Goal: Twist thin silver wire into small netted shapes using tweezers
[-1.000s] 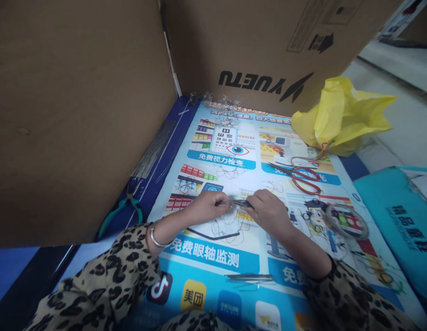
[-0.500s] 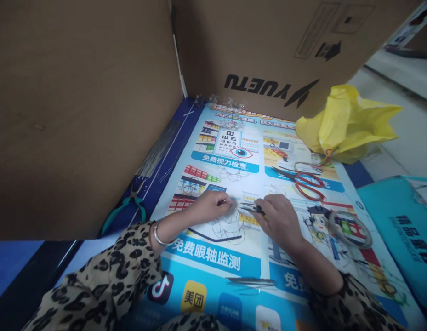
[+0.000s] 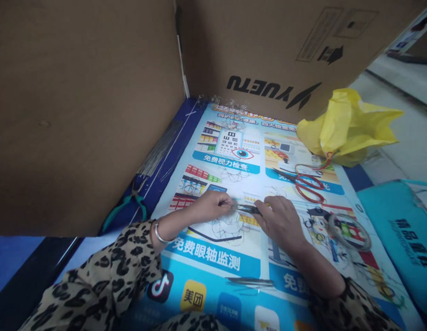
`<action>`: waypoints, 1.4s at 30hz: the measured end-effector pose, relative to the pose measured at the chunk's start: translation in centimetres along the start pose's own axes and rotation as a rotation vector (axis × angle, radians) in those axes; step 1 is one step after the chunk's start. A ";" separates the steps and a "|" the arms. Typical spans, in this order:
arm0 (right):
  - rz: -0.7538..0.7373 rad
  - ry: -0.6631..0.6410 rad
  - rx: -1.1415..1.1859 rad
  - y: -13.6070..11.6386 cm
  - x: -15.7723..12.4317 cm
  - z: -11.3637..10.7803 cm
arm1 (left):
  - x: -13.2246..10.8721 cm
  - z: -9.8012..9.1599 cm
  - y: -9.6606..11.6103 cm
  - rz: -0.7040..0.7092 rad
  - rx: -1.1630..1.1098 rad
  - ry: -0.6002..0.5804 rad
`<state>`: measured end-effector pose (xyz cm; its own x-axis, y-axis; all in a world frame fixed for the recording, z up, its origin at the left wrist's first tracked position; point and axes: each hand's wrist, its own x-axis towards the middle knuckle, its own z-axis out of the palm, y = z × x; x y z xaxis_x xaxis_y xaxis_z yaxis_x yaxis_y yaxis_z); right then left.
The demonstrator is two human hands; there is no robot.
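My left hand (image 3: 216, 205) is closed in a pinch on thin wire, and only a little of it shows at the fingertips. Wrapped in my right hand (image 3: 281, 221) are needle-nose pliers (image 3: 248, 209), whose narrow jaws reach left to the wire by my left fingertips. Most of the pliers' handles are hidden by my fingers. Below the jaws a tangle of bent wire loops (image 3: 229, 226) lies over the printed poster (image 3: 227, 273). Nearer to me rests a small bundle of straight wires (image 3: 251, 282).
Red-handled scissors (image 3: 308, 186) and a wire coil (image 3: 349, 230) lie to the right, by a yellow bag (image 3: 344, 128) and a teal bag (image 3: 399, 230). Teal-handled pliers (image 3: 128, 207) and long straight wires (image 3: 161, 147) are at left. Cardboard walls (image 3: 85, 115) rise left and behind.
The pliers have turned slightly in my right hand, and their jaws look closer together. My left hand keeps its pinch in almost the same place. The whole view has shifted a little.
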<state>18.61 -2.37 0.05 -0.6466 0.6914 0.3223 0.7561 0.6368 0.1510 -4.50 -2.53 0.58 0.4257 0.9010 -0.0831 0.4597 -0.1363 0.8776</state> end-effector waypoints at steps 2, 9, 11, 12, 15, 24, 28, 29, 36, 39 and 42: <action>0.001 0.003 -0.015 -0.1 0.2 0.0 | 0.0 0.1 -0.2 0.009 0.025 -0.014; -0.053 0.031 -0.092 -0.2 0.6 -0.1 | 0.1 0.2 -0.4 0.010 0.028 -0.050; -0.097 0.070 -0.134 -0.1 0.6 -0.1 | 0.0 0.1 -0.2 -0.004 0.020 -0.057; -0.119 0.100 -0.154 -0.1 0.6 -0.2 | 0.0 0.0 -0.1 -0.012 0.019 -0.058; -0.159 0.181 -0.196 0.0 0.5 -0.3 | -0.1 -0.2 0.2 -0.029 0.018 -0.066; -0.202 0.056 -0.240 -0.3 0.6 -1.5 | 0.0 -0.2 0.6 -0.051 0.010 -0.053; -0.192 -0.037 -0.248 -0.6 0.9 -2.5 | 0.0 -0.3 0.9 -0.098 -0.063 -0.061; -0.187 -0.053 -0.247 -0.7 0.9 -2.6 | 0.0 -0.4 0.9 -0.113 -0.087 -0.067; -0.189 -0.081 -0.236 -1.2 1.3 -3.5 | 0.1 -0.8 1.0 -0.207 -0.223 -0.120; -0.188 -0.076 -0.226 -1.2 1.5 -3.5 | 0.2 -0.8 0.9 -0.228 -0.285 -0.138; -0.179 -0.073 -0.208 -1.0 1.7 -3.3 | 0.3 -0.8 0.9 -0.235 -0.369 -0.135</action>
<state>17.11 -2.98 3.47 -0.7718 0.6016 0.2061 0.6285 0.6725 0.3908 -4.64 -2.08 1.72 0.4522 0.8248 -0.3393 0.2576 0.2434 0.9351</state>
